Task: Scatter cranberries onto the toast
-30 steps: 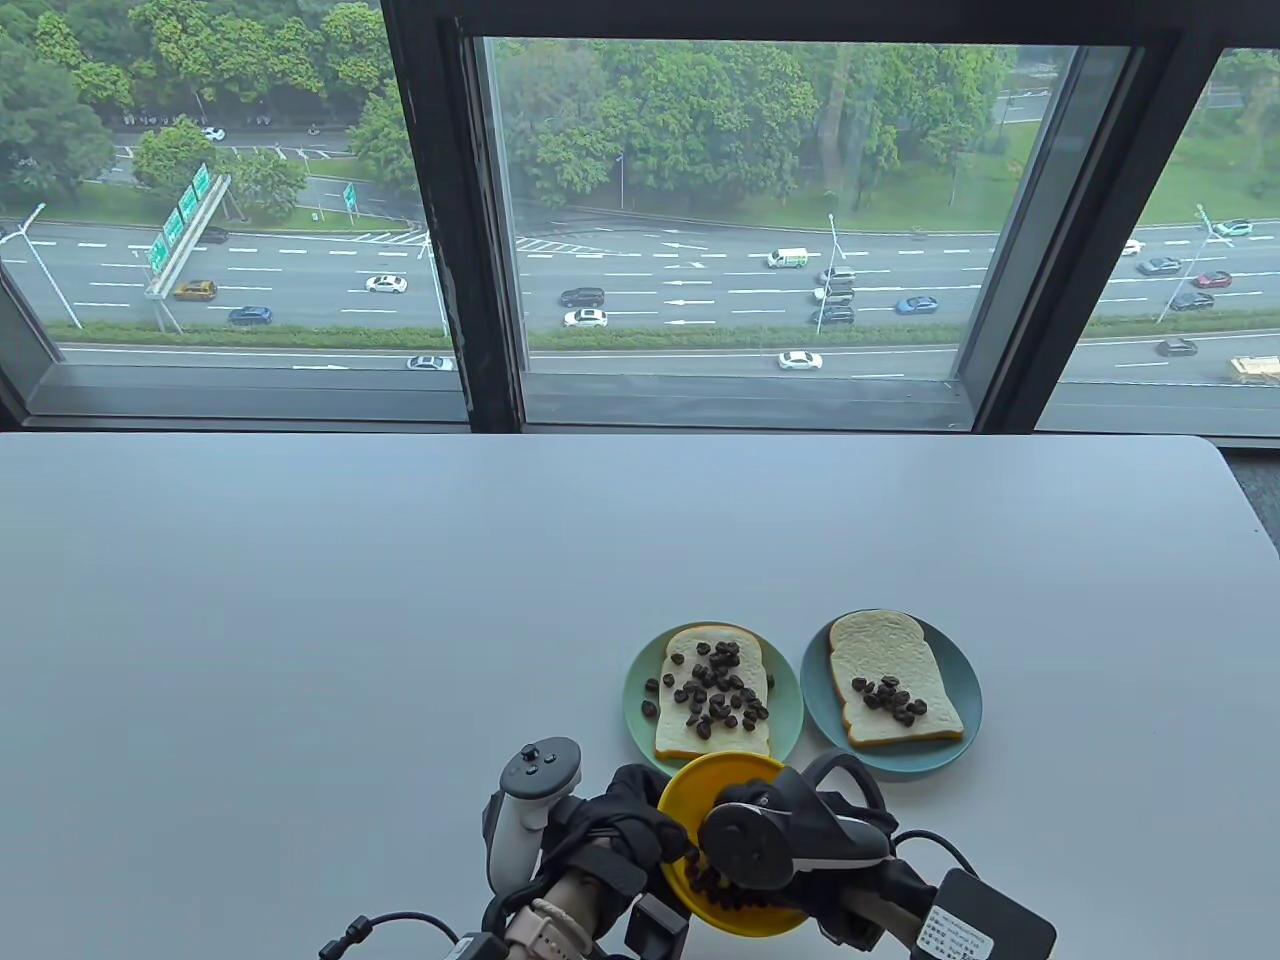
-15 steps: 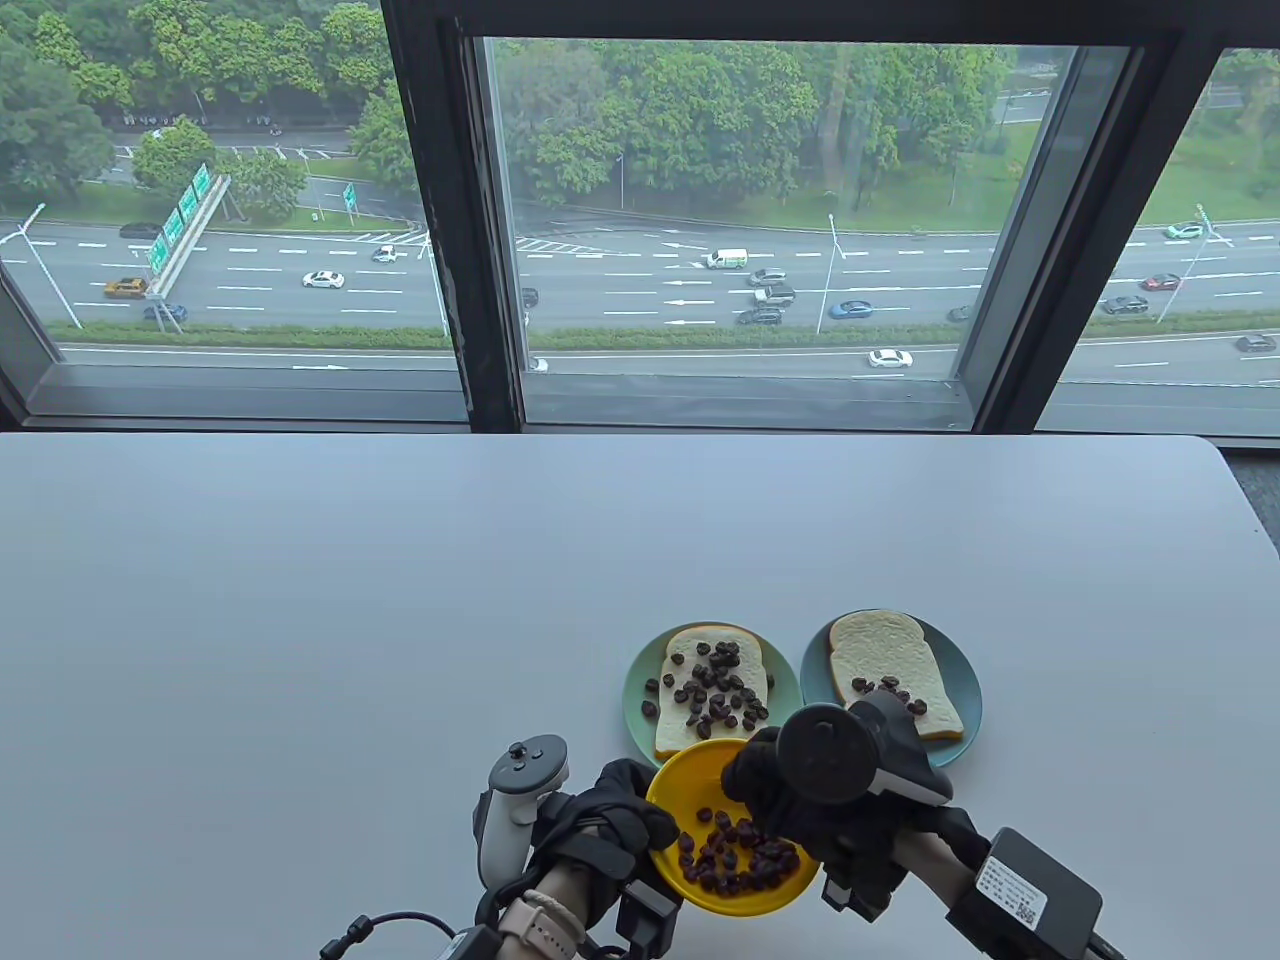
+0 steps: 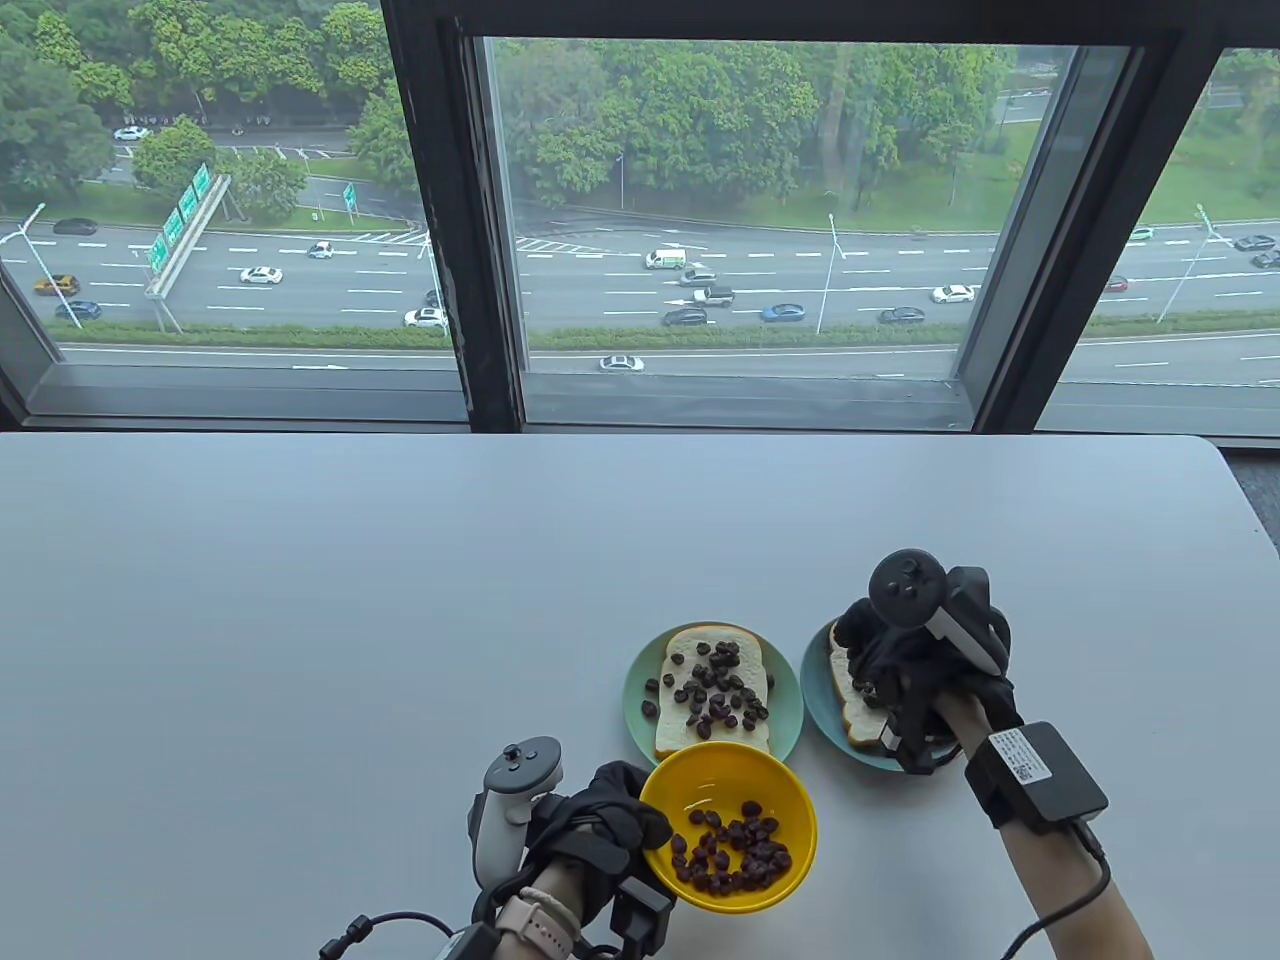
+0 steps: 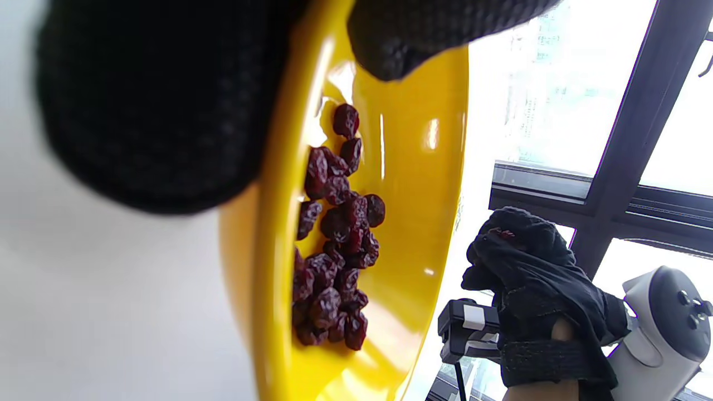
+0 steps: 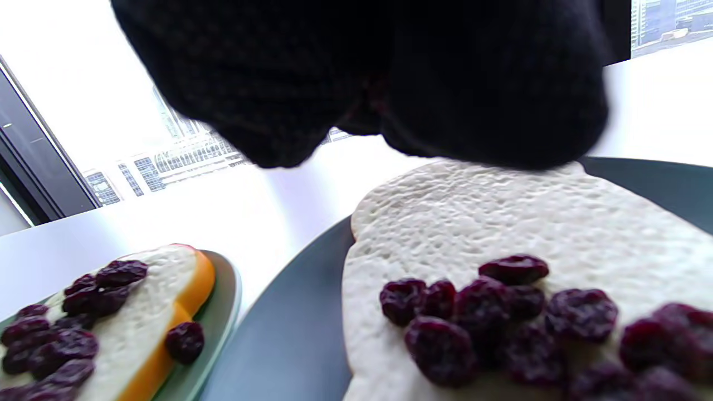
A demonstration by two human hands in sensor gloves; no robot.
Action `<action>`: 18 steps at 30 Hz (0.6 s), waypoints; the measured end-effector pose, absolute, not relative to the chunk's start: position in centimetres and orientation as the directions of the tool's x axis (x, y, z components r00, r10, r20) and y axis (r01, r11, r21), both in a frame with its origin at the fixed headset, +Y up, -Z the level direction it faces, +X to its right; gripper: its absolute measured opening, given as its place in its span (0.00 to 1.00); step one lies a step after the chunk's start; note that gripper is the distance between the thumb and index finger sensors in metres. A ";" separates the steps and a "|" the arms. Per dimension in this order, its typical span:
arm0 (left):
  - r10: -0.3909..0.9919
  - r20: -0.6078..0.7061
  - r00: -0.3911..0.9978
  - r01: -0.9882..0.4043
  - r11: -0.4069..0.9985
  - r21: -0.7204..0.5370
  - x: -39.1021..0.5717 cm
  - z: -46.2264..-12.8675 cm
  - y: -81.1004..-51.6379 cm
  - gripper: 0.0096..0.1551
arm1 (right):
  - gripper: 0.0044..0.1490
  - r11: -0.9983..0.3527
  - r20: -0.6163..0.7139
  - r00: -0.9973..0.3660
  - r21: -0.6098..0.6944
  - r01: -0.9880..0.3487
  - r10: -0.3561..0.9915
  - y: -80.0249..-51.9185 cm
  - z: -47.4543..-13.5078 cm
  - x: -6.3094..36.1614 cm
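My left hand (image 3: 610,810) grips the near-left rim of a yellow bowl (image 3: 770,790) holding dried cranberries (image 3: 735,850); the bowl (image 4: 423,167) and my fingers (image 4: 156,100) fill the left wrist view. My right hand (image 3: 868,668) hovers just above the right toast (image 3: 858,722) on a blue plate (image 3: 815,700), fingers bunched together, with a reddish bit between the fingertips (image 5: 379,111). That toast (image 5: 501,211) carries a cluster of cranberries (image 5: 490,317) on its near half. The left toast (image 3: 715,690) on a green plate (image 3: 637,700) is covered with cranberries.
The two plates sit side by side, almost touching, just beyond the bowl. The white table (image 3: 300,600) ends at a window sill at the back. A cable runs from my right wrist box (image 3: 1035,775) off the bottom edge.
My right hand has lifted out of the yellow bowl and moved away and to the right, to above the right toast. The bowl's cranberries are now uncovered. My left hand has barely moved.
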State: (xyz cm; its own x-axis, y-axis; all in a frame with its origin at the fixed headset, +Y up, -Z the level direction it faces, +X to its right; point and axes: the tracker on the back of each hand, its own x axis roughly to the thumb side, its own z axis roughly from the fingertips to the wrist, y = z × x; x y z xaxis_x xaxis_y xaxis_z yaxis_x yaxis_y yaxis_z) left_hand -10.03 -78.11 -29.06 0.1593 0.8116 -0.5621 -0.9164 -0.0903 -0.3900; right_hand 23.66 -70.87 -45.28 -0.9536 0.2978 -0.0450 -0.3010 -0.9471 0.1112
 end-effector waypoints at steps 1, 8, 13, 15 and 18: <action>0.811 -0.563 0.160 -0.916 -0.090 -0.391 -10.1 -29.1 -78.1 0.33 | 0.26 -0.949 -0.059 -0.955 0.112 -0.294 0.289 -71.4 -45.9 24.0; 0.801 -0.577 0.160 -0.920 -0.091 -0.381 -10.4 -29.3 -78.3 0.33 | 0.26 -0.977 -0.073 -0.985 0.134 -0.164 0.156 -73.8 -47.6 24.0; 0.795 -0.584 0.163 -0.920 -0.091 -0.381 -10.5 -29.2 -78.3 0.33 | 0.27 -0.987 -0.071 -0.994 0.128 -0.094 0.086 -74.1 -47.5 23.8; 0.796 -0.582 0.168 -0.918 -0.088 -0.386 -10.4 -29.2 -78.2 0.33 | 0.28 -0.985 -0.072 -0.993 0.140 -0.102 0.093 -74.1 -47.4 23.9; 0.799 -0.575 0.178 -0.918 -0.076 -0.390 -10.4 -29.2 -78.1 0.33 | 0.29 -0.981 -0.068 -0.992 0.154 -0.119 0.110 -74.0 -47.2 24.1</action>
